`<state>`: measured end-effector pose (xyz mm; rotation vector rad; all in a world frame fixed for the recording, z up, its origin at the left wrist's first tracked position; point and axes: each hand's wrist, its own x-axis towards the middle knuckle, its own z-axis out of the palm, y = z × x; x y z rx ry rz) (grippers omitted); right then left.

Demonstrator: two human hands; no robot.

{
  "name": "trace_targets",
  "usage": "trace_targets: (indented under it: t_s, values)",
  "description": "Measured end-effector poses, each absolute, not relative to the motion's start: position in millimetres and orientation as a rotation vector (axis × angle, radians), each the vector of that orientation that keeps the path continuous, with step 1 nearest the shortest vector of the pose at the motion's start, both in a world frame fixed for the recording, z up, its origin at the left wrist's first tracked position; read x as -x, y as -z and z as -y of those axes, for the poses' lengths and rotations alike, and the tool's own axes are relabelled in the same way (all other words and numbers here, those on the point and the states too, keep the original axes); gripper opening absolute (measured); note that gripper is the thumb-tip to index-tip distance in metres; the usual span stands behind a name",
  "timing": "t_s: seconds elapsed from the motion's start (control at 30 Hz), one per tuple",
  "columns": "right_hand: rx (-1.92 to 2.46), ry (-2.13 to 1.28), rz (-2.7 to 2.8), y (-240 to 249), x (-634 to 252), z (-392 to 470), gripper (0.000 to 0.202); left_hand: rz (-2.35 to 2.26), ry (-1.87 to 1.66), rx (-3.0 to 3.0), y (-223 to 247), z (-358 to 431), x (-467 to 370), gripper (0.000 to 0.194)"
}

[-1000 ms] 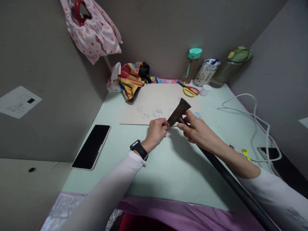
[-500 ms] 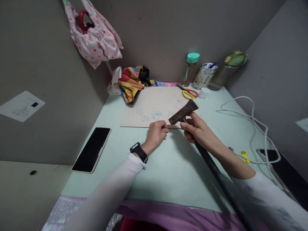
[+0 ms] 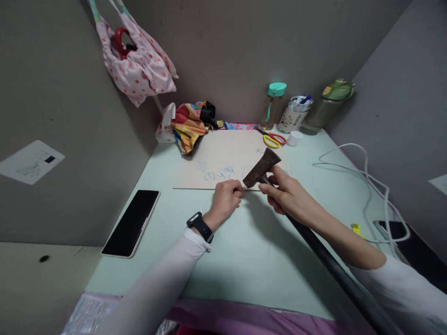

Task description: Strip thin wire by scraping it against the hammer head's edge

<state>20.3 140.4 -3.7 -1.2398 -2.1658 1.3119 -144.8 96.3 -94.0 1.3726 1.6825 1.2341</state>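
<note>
My right hand [image 3: 289, 195] is wrapped round the dark handle of a hammer [image 3: 261, 168], close below its rusty head. The long handle runs down to the lower right, under my forearm. My left hand [image 3: 226, 200] rests closed at the front edge of a pale board [image 3: 226, 144] with blue writing. Its thumb and finger are pinched together just left of the hammer head; whatever they hold is too small to make out. The hammer head hangs over the board's front edge, near those fingertips.
A phone [image 3: 132, 223] lies at the left. Scissors [image 3: 274, 139], a white cap [image 3: 294, 138], a pen cup [image 3: 295, 114], two bottles and a colourful umbrella [image 3: 190, 125] stand or lie at the back. A white cable [image 3: 366, 172] loops at the right, beside another phone.
The hammer head has shifted slightly left and come closer to my left hand, tilting more steeply. My right hand has moved with it. The whole view has shifted a little.
</note>
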Motion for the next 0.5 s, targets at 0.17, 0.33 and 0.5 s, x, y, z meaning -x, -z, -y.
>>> trace_targets:
  t_s: [0.17, 0.33, 0.5]
  values:
    - [1.276, -1.251, 2.240, 8.1, -19.4, -142.5, 0.023, -1.675, -1.242, -1.332, 91.9, -96.2, 143.7, 0.015]
    - [1.235, -1.100, 2.348, 3.9, -20.6, -139.3, 0.020, -1.673, -1.247, -1.325, 92.8, -96.0, 143.7, 0.015]
    - [1.194, -1.029, 2.324, 7.4, -18.3, -134.1, 0.021, -1.681, -1.246, -1.286, 90.2, -95.8, 142.7, 0.014]
